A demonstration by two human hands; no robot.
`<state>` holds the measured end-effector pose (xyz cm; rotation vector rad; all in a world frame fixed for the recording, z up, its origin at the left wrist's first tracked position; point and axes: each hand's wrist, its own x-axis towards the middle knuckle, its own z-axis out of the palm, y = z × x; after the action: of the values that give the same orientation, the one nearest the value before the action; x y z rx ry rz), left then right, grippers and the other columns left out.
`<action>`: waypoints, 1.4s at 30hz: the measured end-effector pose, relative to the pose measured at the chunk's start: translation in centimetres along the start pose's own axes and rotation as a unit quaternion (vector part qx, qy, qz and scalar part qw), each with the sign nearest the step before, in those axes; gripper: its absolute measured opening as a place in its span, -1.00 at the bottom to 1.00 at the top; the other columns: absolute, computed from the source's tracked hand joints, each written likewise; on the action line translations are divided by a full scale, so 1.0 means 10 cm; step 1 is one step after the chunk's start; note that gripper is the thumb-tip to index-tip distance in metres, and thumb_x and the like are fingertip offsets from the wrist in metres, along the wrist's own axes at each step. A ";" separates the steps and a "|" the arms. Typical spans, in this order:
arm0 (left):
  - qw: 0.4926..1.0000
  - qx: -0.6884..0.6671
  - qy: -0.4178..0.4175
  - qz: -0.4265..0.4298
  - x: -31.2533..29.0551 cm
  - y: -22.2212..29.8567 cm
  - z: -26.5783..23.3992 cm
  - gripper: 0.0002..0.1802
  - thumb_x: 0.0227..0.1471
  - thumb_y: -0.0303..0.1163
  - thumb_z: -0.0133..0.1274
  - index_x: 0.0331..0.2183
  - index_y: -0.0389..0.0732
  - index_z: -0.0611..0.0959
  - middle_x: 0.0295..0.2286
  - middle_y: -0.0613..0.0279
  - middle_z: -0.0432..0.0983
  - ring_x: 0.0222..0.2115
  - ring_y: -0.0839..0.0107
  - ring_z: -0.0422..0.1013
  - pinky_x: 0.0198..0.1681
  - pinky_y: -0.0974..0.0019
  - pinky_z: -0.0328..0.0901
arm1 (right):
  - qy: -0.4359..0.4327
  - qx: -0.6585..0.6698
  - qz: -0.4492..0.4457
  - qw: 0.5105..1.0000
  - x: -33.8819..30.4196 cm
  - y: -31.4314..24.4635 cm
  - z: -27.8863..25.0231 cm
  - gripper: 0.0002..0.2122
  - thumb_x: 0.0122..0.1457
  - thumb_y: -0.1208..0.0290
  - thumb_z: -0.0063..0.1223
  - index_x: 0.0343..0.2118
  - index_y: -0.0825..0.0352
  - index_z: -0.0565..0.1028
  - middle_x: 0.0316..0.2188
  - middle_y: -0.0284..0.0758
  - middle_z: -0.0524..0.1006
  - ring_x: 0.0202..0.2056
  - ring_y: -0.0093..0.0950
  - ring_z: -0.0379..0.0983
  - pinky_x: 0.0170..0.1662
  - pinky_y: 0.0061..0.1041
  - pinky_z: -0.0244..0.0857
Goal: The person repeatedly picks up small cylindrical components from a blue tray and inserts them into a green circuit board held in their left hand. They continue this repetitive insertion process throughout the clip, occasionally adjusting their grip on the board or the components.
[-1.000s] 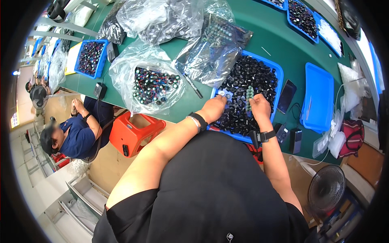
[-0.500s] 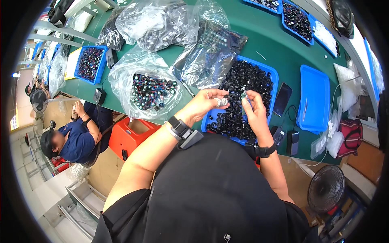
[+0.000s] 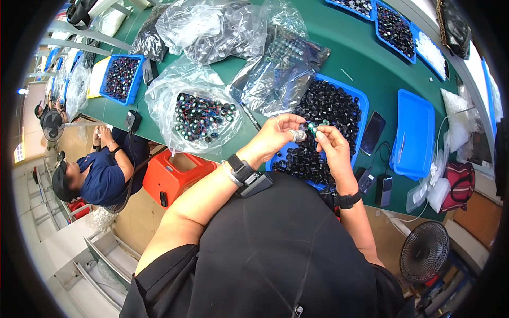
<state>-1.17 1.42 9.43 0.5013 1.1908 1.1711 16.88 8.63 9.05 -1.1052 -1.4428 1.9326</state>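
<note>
1. Between the left hand (image 3: 274,139) and right hand (image 3: 334,146) sat a small green part (image 3: 312,127), seemingly light, stiff, perhaps fragile; its rim looked best for pinching.
2. The right fingertips apparently pinched it; the left fingers curled around something silvery (image 3: 298,135).
3. Beneath both hands, black pieces (image 3: 331,103) filled a blue tray (image 3: 365,106).

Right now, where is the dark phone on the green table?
In the head view, the dark phone lies right of centre, between the blue tray of black parts and another blue tray farther right.
</note>
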 end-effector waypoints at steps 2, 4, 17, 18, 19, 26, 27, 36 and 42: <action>1.000 -0.008 -0.004 0.009 -0.01 0.01 0.01 -0.57 -0.04 -0.63 0.02 -0.05 -0.35 0.45 -0.25 0.17 0.46 -0.25 0.48 0.41 -0.09 0.44 0.30 | -0.003 0.016 0.007 1.000 0.00 -0.02 0.01 -0.84 0.17 0.46 0.01 -0.21 0.38 0.46 -0.41 -0.41 0.46 -0.48 -0.68 0.32 -0.38 -0.70 0.25; 0.999 -0.031 -0.009 0.016 -0.02 0.03 0.05 -0.56 -0.04 -0.63 0.02 -0.04 -0.34 0.45 -0.25 0.16 0.47 -0.25 0.49 0.40 -0.10 0.45 0.29 | -0.005 0.035 0.012 0.999 0.00 0.00 0.02 -0.85 0.17 0.47 0.01 -0.22 0.38 0.46 -0.42 -0.41 0.46 -0.47 -0.68 0.33 -0.38 -0.69 0.26; 0.999 -0.044 0.025 -0.005 -0.04 0.05 0.11 -0.56 -0.03 -0.63 0.02 -0.04 -0.39 0.45 -0.21 0.11 0.47 -0.22 0.46 0.41 -0.11 0.44 0.31 | -0.017 0.038 0.042 0.998 0.01 0.07 0.06 -0.85 0.18 0.47 -0.01 -0.22 0.39 0.44 -0.43 -0.41 0.46 -0.46 -0.65 0.37 -0.37 -0.65 0.30; 0.999 -0.043 0.028 -0.005 -0.04 0.05 0.12 -0.56 -0.03 -0.63 0.02 -0.04 -0.38 0.45 -0.21 0.12 0.47 -0.23 0.46 0.41 -0.11 0.44 0.31 | -0.020 0.036 0.043 0.998 0.01 0.07 0.06 -0.85 0.18 0.47 -0.01 -0.22 0.39 0.44 -0.44 -0.41 0.46 -0.46 -0.65 0.37 -0.37 -0.66 0.30; 0.999 -0.043 0.031 -0.004 -0.04 0.05 0.12 -0.56 -0.03 -0.62 0.02 -0.04 -0.38 0.45 -0.22 0.12 0.47 -0.23 0.47 0.41 -0.12 0.45 0.31 | -0.021 0.033 0.044 0.998 0.00 0.07 0.06 -0.85 0.18 0.46 -0.01 -0.22 0.39 0.44 -0.44 -0.41 0.46 -0.47 -0.65 0.37 -0.37 -0.66 0.29; 0.998 -0.030 0.048 0.012 -0.01 -0.03 0.10 -0.60 -0.02 -0.58 0.06 -0.07 -0.38 0.47 -0.24 0.14 0.48 -0.26 0.49 0.41 -0.15 0.46 0.31 | -0.026 0.010 0.075 0.997 0.01 0.05 0.08 -0.86 0.18 0.41 -0.01 -0.26 0.35 0.44 -0.48 -0.42 0.46 -0.54 -0.64 0.40 -0.47 -0.70 0.21; 0.998 -0.029 0.057 0.016 -0.01 -0.05 0.11 -0.61 -0.01 -0.57 0.06 -0.07 -0.38 0.48 -0.26 0.15 0.48 -0.27 0.49 0.41 -0.16 0.45 0.32 | -0.030 0.009 0.087 0.996 0.01 0.03 0.09 -0.86 0.18 0.41 -0.01 -0.27 0.35 0.44 -0.49 -0.41 0.46 -0.54 -0.64 0.40 -0.48 -0.69 0.21; 0.994 0.098 0.053 -0.025 0.04 -0.15 0.01 -0.73 0.04 -0.51 0.05 -0.18 -0.41 0.49 -0.33 0.15 0.51 -0.33 0.45 0.45 -0.22 0.42 0.35 | -0.070 -0.020 0.099 0.992 -0.02 0.06 0.15 -0.84 0.19 0.43 -0.04 -0.26 0.42 0.41 -0.53 -0.33 0.49 -0.61 -0.64 0.36 -0.53 -0.67 0.27; 0.951 0.274 0.095 0.104 -0.03 -0.12 0.12 -0.76 0.06 -0.48 0.02 -0.21 -0.42 0.48 -0.36 0.13 0.51 -0.32 0.45 0.44 -0.25 0.38 0.34 | -0.073 -0.048 0.121 0.989 -0.04 -0.05 0.22 -0.86 0.20 0.44 -0.06 -0.30 0.42 0.42 -0.58 -0.34 0.48 -0.67 -0.64 0.35 -0.58 -0.66 0.25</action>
<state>0.45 1.06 9.00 0.9671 1.6742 1.0735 15.24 7.23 9.92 -1.2538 -1.5542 2.1711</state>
